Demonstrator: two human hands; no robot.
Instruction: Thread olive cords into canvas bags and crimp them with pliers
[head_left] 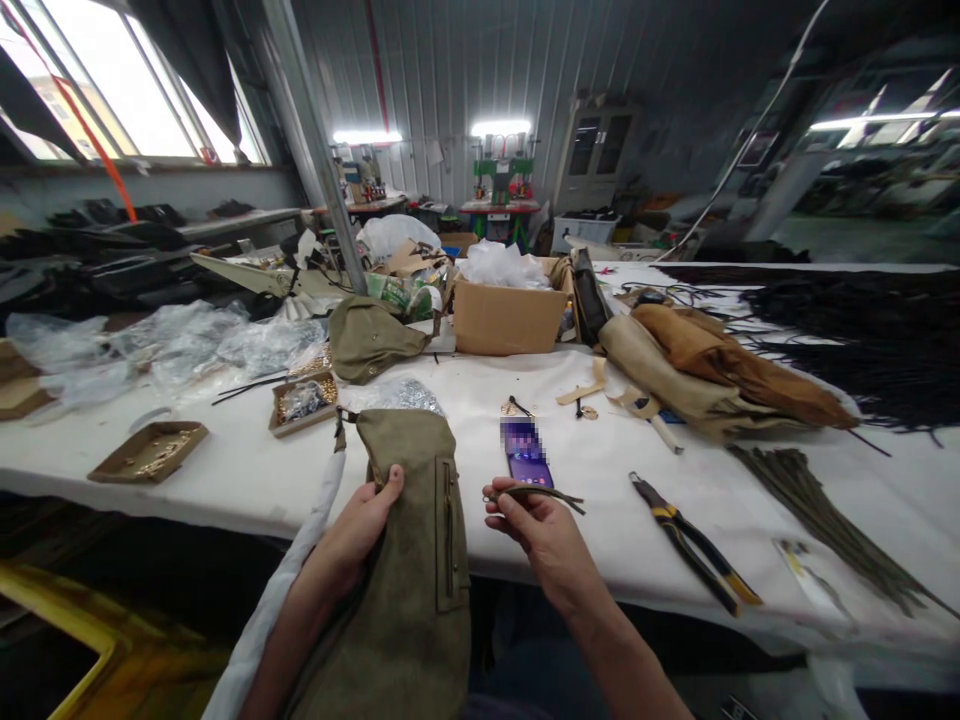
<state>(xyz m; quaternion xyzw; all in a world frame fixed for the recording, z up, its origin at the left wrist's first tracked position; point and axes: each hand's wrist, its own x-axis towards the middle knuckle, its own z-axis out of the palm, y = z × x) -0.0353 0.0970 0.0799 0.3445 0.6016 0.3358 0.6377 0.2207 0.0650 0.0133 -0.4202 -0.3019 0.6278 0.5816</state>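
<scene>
My left hand point(367, 525) grips the side of an olive green bag point(412, 500), thumb lying on its front and the other fingers hidden behind. A vertical zipper pocket point(450, 535) runs down the bag's right side. A wrapped pale strap point(300, 560) hangs from the bag's upper left corner and passes over my left forearm. In my right hand point(536, 525), thumb and fingers pinch a thin olive strap point(544, 492) with a small metal ring at its left end. Just beyond that hand lies a phone point(529, 460) with its screen lit.
Pliers point(690, 540) and a bundle of olive straps point(817, 520) lie at right. Trays of small metal parts point(150, 452) stand at left. Behind are a cardboard box point(510, 318), another olive bag point(375, 338), brown bags point(720, 365) and a metal post point(315, 140).
</scene>
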